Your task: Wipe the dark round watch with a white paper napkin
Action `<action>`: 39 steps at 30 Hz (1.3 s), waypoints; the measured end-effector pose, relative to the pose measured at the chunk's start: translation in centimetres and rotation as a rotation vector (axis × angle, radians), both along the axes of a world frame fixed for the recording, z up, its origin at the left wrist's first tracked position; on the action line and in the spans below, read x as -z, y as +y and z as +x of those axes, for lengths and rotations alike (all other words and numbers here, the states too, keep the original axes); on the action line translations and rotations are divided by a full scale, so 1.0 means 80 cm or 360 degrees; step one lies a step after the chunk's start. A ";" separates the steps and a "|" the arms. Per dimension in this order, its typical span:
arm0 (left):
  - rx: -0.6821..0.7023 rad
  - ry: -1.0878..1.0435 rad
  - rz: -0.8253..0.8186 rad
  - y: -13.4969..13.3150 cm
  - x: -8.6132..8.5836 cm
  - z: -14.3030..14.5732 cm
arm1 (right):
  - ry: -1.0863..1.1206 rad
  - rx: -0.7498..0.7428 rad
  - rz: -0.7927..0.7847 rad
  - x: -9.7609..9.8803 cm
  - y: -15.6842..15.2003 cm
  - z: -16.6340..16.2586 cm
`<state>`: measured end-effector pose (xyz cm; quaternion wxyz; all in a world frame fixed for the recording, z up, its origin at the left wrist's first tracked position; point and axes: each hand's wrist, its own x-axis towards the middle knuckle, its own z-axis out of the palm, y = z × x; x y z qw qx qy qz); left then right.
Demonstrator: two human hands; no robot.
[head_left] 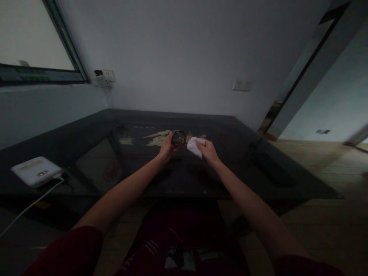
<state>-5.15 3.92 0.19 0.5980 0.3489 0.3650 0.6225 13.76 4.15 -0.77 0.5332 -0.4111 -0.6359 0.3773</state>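
Observation:
My left hand [166, 147] is closed around the side of a small round dark glass dish [179, 138], held above the table with its round face toward me. The dish has a shiny rim; whether anything lies inside is too dark to tell. Just to its right, my right hand [209, 152] pinches a crumpled white tissue [195, 146]. The tissue hangs down from the fingers, its left edge close to the dish; I cannot tell whether they touch. Both hands are over the middle of the dark glossy table [189, 180].
A white box-like device [37, 171] with a white cable [31, 205] sits at the table's left. On the right lies a dark flat object [273, 168], hard to make out. Wall sockets [243, 85] are behind the table, and a pale map-like print [156, 138] shows on its top.

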 end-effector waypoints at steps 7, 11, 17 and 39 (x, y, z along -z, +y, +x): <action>0.0152 -0.0084 0.0045 -0.007 -0.019 0.000 | -0.0066 -0.0162 -0.0428 0.013 -0.004 -0.008; 0.0290 -0.0097 0.0016 -0.014 -0.023 0.004 | -0.0084 -0.0298 -0.0630 0.022 -0.005 -0.012; 0.0414 -0.0120 -0.0036 -0.017 -0.020 0.009 | -0.0282 -0.0184 -0.0336 0.020 -0.008 -0.012; 0.0309 -0.0056 0.0199 -0.021 -0.015 0.013 | -0.0039 -0.0334 0.0108 -0.005 -0.011 -0.009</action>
